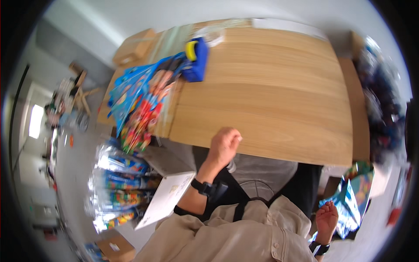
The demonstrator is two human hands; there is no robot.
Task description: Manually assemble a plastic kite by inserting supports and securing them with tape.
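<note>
My left hand (225, 142) is over the near edge of the wooden table (266, 96), its fingers curled into a loose fist. I see nothing in it. Lower right, my right hand (326, 218) is beside a shiny blue foil bag (348, 209). Its fingers are bent inward, and whether they grip the foil's edge is hidden. On the table's left side lie flat, colourful printed bags (146, 94) in blue and red. Next to them stands a blue tape dispenser (196, 61) with a yellow core.
A brown carton (134, 46) and a clear tape roll (211, 36) are at the back left. Left of my legs, an open box has a white flap (166, 198) beside several plastic-wrapped packs (124, 187). Wrapped goods (379, 96) line the right side. Another carton (117, 248) is lower left.
</note>
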